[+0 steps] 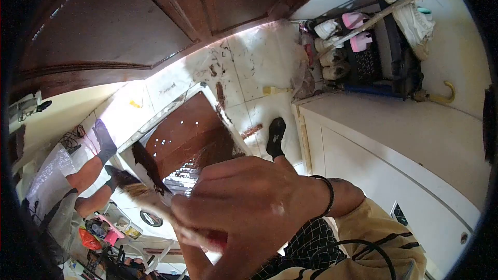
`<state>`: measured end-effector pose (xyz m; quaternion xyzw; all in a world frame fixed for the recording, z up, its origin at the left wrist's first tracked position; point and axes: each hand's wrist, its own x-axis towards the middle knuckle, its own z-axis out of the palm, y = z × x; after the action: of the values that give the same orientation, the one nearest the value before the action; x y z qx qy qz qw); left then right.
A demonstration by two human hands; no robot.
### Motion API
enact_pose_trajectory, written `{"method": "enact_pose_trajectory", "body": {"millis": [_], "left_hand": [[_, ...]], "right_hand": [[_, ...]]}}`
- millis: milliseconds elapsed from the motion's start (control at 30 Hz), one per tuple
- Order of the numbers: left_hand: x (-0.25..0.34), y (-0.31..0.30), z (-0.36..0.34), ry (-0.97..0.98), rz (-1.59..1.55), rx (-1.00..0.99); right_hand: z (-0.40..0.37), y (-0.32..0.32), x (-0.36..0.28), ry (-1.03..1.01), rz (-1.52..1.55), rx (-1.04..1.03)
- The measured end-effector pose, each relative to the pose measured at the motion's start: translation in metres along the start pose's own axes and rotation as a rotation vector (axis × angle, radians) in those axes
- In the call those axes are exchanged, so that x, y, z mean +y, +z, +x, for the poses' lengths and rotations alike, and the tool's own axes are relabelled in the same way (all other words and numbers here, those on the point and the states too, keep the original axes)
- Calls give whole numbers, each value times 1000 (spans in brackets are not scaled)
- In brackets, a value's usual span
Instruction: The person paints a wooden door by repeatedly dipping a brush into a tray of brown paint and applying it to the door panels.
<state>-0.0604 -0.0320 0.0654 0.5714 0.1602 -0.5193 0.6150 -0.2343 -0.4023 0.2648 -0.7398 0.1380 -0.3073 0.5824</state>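
My right hand [249, 194], with a dark band round its wrist, reaches in from the right with its back to the camera. Its fingers are curled over a paintbrush [136, 191] with dark-stained bristles at the left. Lower down, my left hand [193, 256] is mostly covered by the right one, so its fingers do not show. Beyond the hands, a white-rimmed panel [192, 124] lies on the floor, coated in wet, shiny brown paint. The brush tip overlaps its lower left corner in this view.
A brown panelled door [114, 26] stands ahead, with brown smears on the floor tiles [254, 67]. Shoes fill a rack [363, 57] by a white cabinet [373, 119]. My black-socked foot [276, 135] is beside the panel. Another person's legs [93, 181] are at left.
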Motion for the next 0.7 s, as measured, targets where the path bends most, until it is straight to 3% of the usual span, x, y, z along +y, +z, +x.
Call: {"method": "enact_pose_trajectory", "body": {"millis": [67, 167, 200, 267, 300, 333, 533, 700], "left_hand": [[-5, 15, 14, -10, -21, -38], [-14, 45, 30, -36, -50, -87], [-17, 58, 32, -43, -60, -96], [-25, 66, 37, -103, 32, -4], [-44, 35, 53, -127, 4, -30], [-54, 43, 62, -51, 114, 58], [-37, 116, 60, -114, 45, -44], [-54, 94, 85, -167, 56, -123]], "right_hand": [[-22, 5, 22, 98, -50, -20], [-65, -3, 46, 477, -184, -53], [-86, -2, 59, 389, -315, 123], [-104, -15, 60, 584, -330, 202], [-111, -20, 65, 522, -412, 269], [-117, -23, 68, 529, -421, 280], [-124, -29, 92, 407, -495, 323], [-115, -26, 122, 326, -702, 297]]}}
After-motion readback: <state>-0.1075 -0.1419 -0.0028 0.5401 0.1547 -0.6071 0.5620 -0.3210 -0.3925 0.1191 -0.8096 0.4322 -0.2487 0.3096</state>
